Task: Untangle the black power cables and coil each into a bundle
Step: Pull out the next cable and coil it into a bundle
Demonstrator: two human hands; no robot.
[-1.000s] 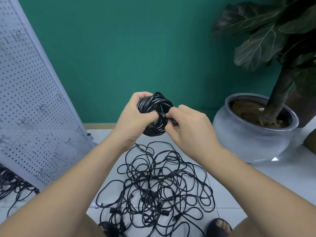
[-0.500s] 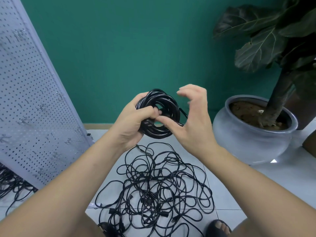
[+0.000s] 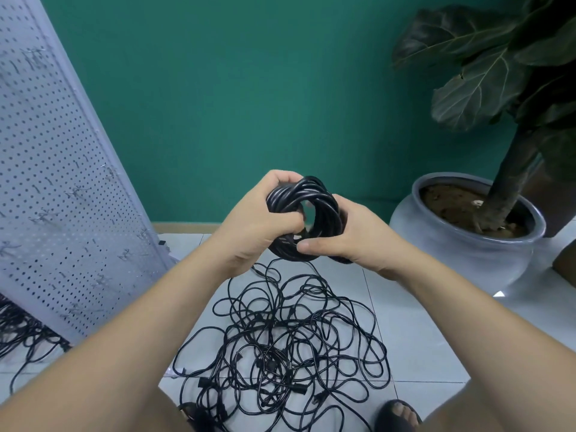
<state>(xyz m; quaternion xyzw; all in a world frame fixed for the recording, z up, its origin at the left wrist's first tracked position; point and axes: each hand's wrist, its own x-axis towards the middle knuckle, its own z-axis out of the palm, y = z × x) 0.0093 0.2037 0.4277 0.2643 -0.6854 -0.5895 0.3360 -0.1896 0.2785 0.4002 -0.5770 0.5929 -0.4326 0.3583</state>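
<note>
- We hold a tightly wound ring-shaped bundle of black power cable (image 3: 307, 218) up in front of us, above the floor and in front of the teal wall (image 3: 249, 88).
- Our left hand (image 3: 258, 219) is closed around the bundle's left side, fingers curled over the top and the thumb pushed into the ring's opening.
- Our right hand (image 3: 346, 235) clasps the bundle's right and lower side, the thumb pressed flat along the bottom strands.
- Both hands touch the same bundle, and the two thumbs sit near each other at its lower edge.
- Below the hands, a loose tangle of thin black cables (image 3: 280, 347) with several plugs lies spread on the pale tiled floor (image 3: 420, 338).
- A white perforated metal panel (image 3: 53, 198) leans at the left, with more black cable (image 3: 21, 335) on the floor at its foot.
- A grey glazed round plant pot (image 3: 461, 257) holding a large-leaved plant (image 3: 486, 73) stands at the right, well apart from the tangle.
- Our right foot in a dark sandal (image 3: 400, 414) shows at the bottom edge, just beside the tangle.
</note>
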